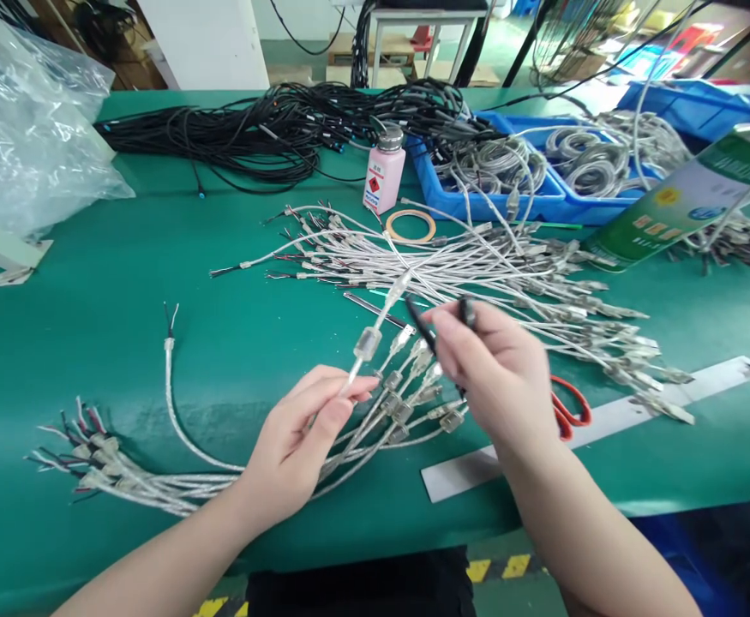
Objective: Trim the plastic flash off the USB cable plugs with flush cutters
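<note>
My left hand [307,428] pinches a clear-jacketed USB cable [351,375] between thumb and fingers. On that cable, just above my fingertips, sits a ferrite bead [368,344] in a clear cover, and its connector end points up and away. Closed around a slim black tool [421,326], my right hand [496,364] is to the right of the connector; blur hides the tool's exact kind. Under and beside my left hand lies a bunch of similar cables [188,487], with beads and plugs [400,407] to the right and stripped wire ends [82,450] to the left.
A pile of white cables [452,261] spreads across the green table [207,240]. Behind it are a pink bottle [385,171], a tape ring [411,226], black cables [233,137] and blue bins [542,206]. Red-handled scissors [571,407] and a metal ruler [657,403] lie to the right.
</note>
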Demonstrator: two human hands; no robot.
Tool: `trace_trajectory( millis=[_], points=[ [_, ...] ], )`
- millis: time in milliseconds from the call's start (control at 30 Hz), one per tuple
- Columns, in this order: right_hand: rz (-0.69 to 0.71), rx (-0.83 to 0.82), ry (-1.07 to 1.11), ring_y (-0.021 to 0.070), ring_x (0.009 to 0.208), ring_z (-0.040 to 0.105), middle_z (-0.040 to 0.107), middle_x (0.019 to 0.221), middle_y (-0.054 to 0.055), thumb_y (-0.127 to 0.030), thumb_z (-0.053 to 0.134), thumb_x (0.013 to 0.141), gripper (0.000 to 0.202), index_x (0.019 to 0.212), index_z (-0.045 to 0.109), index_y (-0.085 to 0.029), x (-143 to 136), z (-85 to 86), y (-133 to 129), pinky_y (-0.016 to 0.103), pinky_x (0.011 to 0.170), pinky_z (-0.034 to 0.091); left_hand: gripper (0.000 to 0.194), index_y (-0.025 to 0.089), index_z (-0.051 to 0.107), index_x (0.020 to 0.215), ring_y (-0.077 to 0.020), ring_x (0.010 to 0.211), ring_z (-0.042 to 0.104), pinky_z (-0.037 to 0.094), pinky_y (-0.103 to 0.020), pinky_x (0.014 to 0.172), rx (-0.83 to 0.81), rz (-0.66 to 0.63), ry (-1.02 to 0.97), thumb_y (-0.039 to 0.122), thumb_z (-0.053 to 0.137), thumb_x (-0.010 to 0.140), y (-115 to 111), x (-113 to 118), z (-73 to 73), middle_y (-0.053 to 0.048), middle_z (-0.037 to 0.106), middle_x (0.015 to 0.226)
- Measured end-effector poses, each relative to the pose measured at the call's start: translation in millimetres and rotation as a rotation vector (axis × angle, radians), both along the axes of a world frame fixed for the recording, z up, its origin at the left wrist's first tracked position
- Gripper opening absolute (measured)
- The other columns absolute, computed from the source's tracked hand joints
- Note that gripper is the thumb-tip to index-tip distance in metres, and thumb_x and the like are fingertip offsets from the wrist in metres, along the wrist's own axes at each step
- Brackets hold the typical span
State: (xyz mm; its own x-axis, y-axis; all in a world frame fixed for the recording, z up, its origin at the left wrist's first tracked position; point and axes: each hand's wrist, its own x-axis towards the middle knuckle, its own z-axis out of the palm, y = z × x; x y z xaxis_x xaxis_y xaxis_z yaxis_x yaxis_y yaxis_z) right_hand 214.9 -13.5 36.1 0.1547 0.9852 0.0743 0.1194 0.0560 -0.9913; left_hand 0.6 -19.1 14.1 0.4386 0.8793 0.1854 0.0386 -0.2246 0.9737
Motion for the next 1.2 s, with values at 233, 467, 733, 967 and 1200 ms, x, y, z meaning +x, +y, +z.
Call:
trace_trajectory(
  millis=[233, 467, 733, 967, 1200],
  points=[
    [0.226, -0.180, 0.470, 0.0015, 0.043, 0.029, 0.048, 0.061, -0.004, -0.039, 0.069, 0.088, 0.024, 0.090, 0.069, -0.015, -14.7, 0.0, -2.2, 0.020, 0.042, 0.015, 0.026, 0.021, 0.070, 0.113, -0.0148, 0.091, 0.060, 0.045, -0.024, 0.082, 0.032, -0.213, 0.117, 0.023, 0.047, 0.100, -0.6, 1.8, 4.1, -0.005, 0.068, 0.096],
    [0.186, -0.121, 0.320, 0.0052, 0.052, 0.045, 0.055, 0.064, -0.003, -0.036, 0.071, 0.087, 0.020, 0.087, 0.068, -0.017, -17.9, -4.5, -5.7, 0.019, 0.047, 0.032, 0.026, 0.024, 0.067, 0.115, -0.0140, 0.085, 0.066, 0.049, -0.024, 0.078, -0.505, -0.300, -0.179, 0.038, 0.061, 0.095, 0.2, 4.1, 2.9, -0.003, 0.071, 0.089],
    [0.222, 0.050, -0.104, 0.0111, 0.069, 0.059, 0.066, 0.075, -0.001, -0.028, 0.064, 0.092, 0.011, 0.087, 0.067, -0.018, -30.2, -5.6, -9.7, 0.022, 0.064, 0.047, 0.021, 0.016, 0.067, 0.095, -0.0138, 0.067, 0.070, 0.055, -0.023, 0.067, -0.861, -0.207, -0.412, 0.022, 0.080, 0.079, 2.5, 11.5, 7.6, -0.002, 0.071, 0.075],
    [0.336, 0.022, -0.142, 0.0113, 0.067, 0.056, 0.064, 0.078, 0.001, -0.042, 0.043, 0.103, 0.033, 0.113, 0.065, -0.019, -20.2, -3.7, -11.6, 0.025, 0.068, 0.045, 0.021, 0.016, 0.073, 0.101, -0.0087, 0.057, 0.060, 0.050, -0.019, 0.057, -0.859, -0.078, -0.453, 0.024, 0.077, 0.082, 4.4, 12.7, 15.6, 0.000, 0.064, 0.066],
    [0.630, -0.040, -0.150, 0.0119, 0.068, 0.059, 0.066, 0.081, 0.000, -0.035, 0.038, 0.105, 0.040, 0.141, 0.035, -0.017, -22.6, -0.2, -17.7, 0.026, 0.070, 0.047, 0.019, 0.018, 0.070, 0.097, -0.0105, 0.056, 0.061, 0.049, -0.020, 0.052, -0.675, 0.035, -0.415, 0.023, 0.078, 0.081, 2.4, 7.5, 5.7, 0.001, 0.066, 0.067]
  ],
)
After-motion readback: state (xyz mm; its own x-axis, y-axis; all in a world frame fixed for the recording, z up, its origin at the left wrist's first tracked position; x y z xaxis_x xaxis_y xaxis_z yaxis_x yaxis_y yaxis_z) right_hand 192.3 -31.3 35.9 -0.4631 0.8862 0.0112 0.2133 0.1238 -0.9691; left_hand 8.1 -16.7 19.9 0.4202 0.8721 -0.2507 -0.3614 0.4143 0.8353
